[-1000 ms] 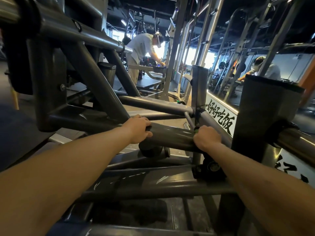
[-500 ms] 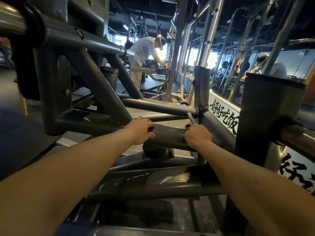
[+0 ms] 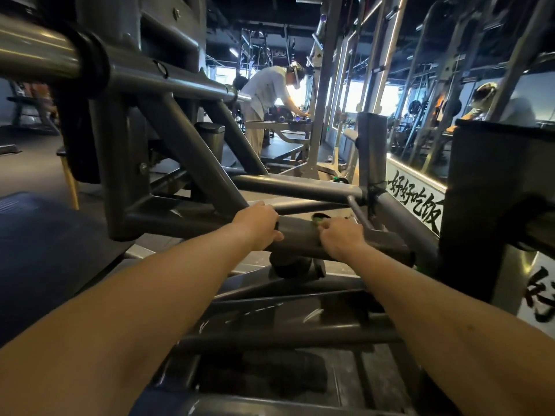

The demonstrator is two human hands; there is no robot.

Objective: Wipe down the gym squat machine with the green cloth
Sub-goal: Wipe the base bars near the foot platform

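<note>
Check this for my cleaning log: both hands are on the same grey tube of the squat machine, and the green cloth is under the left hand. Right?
Not quite. The head view shows the green cloth peeking out from under the right hand, not the left. The left hand grips the grey tube bare. Both hands are on the same tube, as you said.
</note>
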